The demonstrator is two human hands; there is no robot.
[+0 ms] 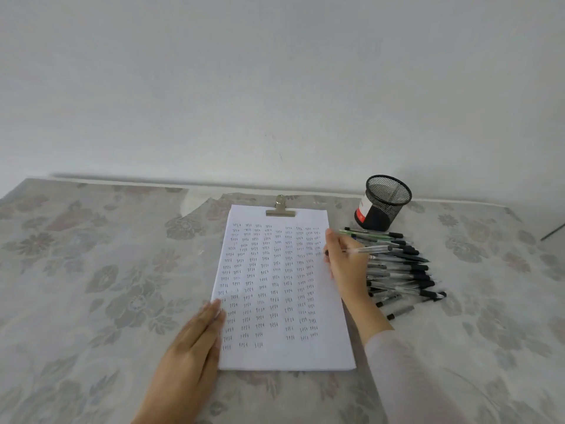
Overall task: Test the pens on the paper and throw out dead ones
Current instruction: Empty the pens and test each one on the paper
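pen (367,250) pinched in right hand (345,266), tip at paper (284,358).

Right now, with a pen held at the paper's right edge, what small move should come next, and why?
Probably press the pen tip down on the paper and draw a short test mark. The right hand grips the pen with its tip at the sheet's right margin, beside the last column of marks, and the left hand lies flat on the left edge, steadying it.

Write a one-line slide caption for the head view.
Right hand puts a clear pen to the clipped paper; left hand presses it flat.
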